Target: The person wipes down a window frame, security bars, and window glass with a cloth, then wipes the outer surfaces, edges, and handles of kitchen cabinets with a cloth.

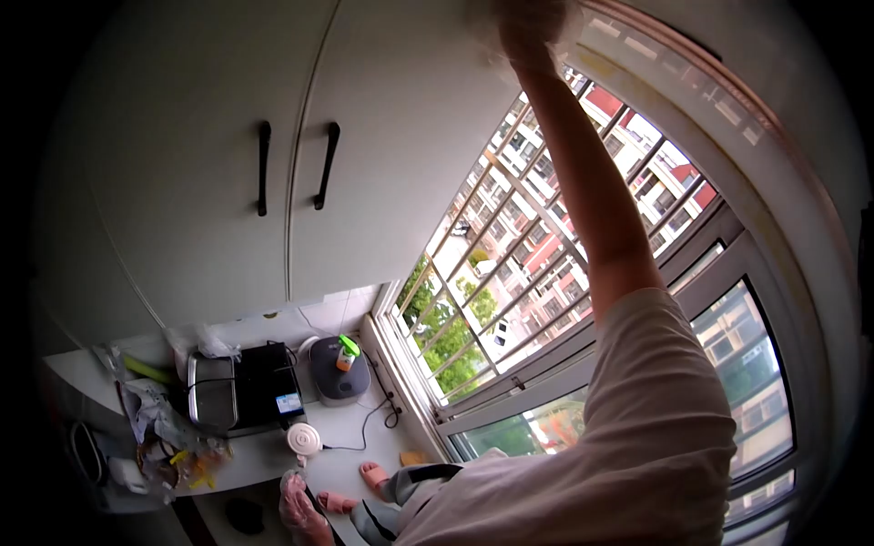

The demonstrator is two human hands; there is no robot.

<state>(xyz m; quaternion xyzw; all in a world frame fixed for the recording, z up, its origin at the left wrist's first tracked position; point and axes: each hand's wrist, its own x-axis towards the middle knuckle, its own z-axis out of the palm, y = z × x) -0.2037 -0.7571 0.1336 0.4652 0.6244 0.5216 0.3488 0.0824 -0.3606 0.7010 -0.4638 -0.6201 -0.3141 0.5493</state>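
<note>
At the top edge, my right hand (537, 23) is raised high beside the white cabinet (401, 136) and the top of the window frame. It is smeared by motion, with what looks like a clear plastic glove around it. Whether it holds anything cannot be made out. Low in the view, my left hand (302, 510) hangs near the counter's front edge in a clear plastic glove. Its fingers are blurred under the film. Closest to it on the counter is a round pale pink lidded container (303, 440).
Two black handles (264, 168) stick out from the cabinet doors. On the counter (350, 423) are a grey rounded appliance (337, 382) with a green-topped spray bottle (347, 353), a black appliance (269, 387), a metal tray (212, 391) and plastic bags (159, 409). A barred window (510, 246) stands alongside.
</note>
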